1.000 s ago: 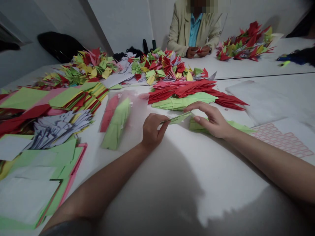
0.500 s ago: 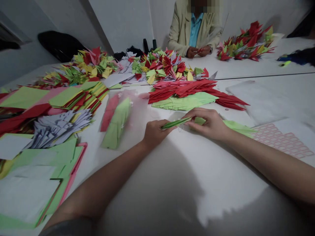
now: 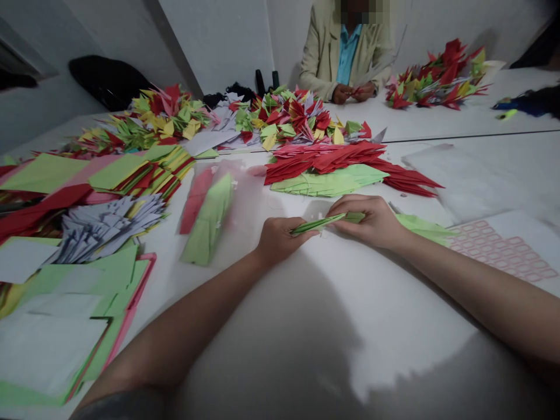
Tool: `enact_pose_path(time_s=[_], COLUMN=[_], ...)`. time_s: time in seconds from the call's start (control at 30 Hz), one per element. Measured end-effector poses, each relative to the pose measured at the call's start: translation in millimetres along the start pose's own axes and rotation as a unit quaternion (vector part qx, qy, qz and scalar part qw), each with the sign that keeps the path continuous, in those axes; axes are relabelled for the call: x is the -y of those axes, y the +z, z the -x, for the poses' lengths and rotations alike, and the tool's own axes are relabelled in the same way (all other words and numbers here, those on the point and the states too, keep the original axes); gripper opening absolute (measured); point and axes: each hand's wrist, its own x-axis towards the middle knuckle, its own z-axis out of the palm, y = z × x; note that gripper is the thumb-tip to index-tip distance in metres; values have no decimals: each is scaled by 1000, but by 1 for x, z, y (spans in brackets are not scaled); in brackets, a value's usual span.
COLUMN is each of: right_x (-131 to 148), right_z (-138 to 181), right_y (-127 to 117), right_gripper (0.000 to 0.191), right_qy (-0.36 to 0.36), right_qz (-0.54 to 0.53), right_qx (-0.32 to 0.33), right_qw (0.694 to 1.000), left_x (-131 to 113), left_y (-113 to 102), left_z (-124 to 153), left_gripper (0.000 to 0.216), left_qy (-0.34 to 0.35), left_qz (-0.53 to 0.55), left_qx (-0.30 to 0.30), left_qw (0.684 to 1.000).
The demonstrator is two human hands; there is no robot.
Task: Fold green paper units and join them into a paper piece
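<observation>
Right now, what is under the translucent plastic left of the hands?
A red folded paper bundle and a green one show through the plastic, side by side. Its haze blurs them, so their fine folds and whatever lies beneath them cannot be seen.

A hand could pass over the white tabletop (image 3: 350, 315) below the left hand (image 3: 280, 240) and right hand (image 3: 370, 221), toward the person's body. Straight ahead, a pale green folded paper bundle (image 3: 328, 181) and spiky red folded paper strips (image 3: 332, 157) blocked the way. A translucent plastic sleeve holding red and green paper (image 3: 207, 219) lay leftward, and a white sheet with pink printed outlines (image 3: 503, 251) lay rightward.
</observation>
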Motion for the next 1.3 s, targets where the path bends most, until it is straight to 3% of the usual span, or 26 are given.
enact_pose_path(time_s=[0.27, 0.5, 0.83, 0.97, 1.03, 1.1, 1.2, 1.3], right_x=[-2, 8, 3, 0, 0, 0, 0, 0], right_z=[-1, 1, 0, -2, -3, -2, -1, 2], right_y=[2, 12, 13, 9, 6, 5, 5, 7], right_gripper=[34, 39, 32, 32, 33, 32, 24, 16], right_qy=[118, 194, 216, 221, 216, 195, 116, 26], right_qz=[-47, -119, -184, -159, -135, -104, -33, 25], right_qx=[-1, -9, -53, -65, -66, -65, -58, -44], right_qw=[992, 974, 957, 960, 965, 973, 991, 998], left_x=[3, 4, 0, 1, 1, 2, 3, 2], left_y=[-5, -4, -6, -6, -4, -2, 0, 1], left_z=[-4, -4, -5, -4, -4, -4, -3, -2], left_gripper=[42, 46, 47, 44, 40, 30, 16, 10], left_qy=[-117, -164, -151, -142, -126, -94, -27, 60], left_qz=[162, 279, 259, 232, 207, 170, 102, 46], left_qx=[92, 110, 118, 126, 105, 44, -61, -104], left_qw=[976, 940, 947, 954, 964, 980, 993, 992])
